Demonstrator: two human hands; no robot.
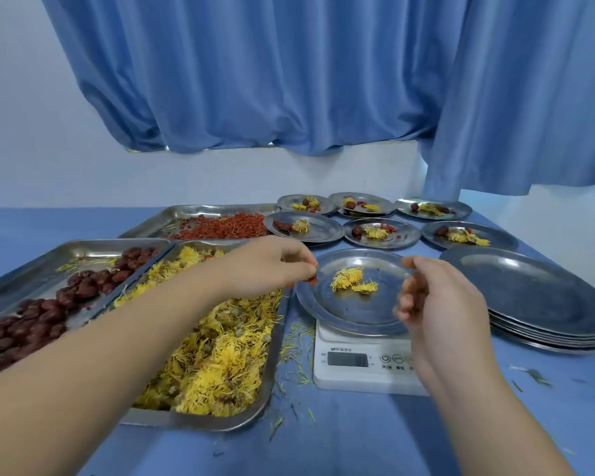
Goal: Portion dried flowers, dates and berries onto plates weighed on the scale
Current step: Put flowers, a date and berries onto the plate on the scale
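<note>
The plate [358, 312] sits on the scale [354, 372] toward the near edge of the table [358, 441], with 2 dried flowers [349, 279] on it. My left hand [268, 266] pinches red berries [312, 280] over its left rim. My right hand [440, 300] hovers at the right rim with curled fingers; it is blurred, so I cannot tell whether it holds anything. 6 filled plates [407, 237] stand behind.

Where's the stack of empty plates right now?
Head view, right side: the plate stack lies beside the scale, on its right, in front of the filled plates.
</note>
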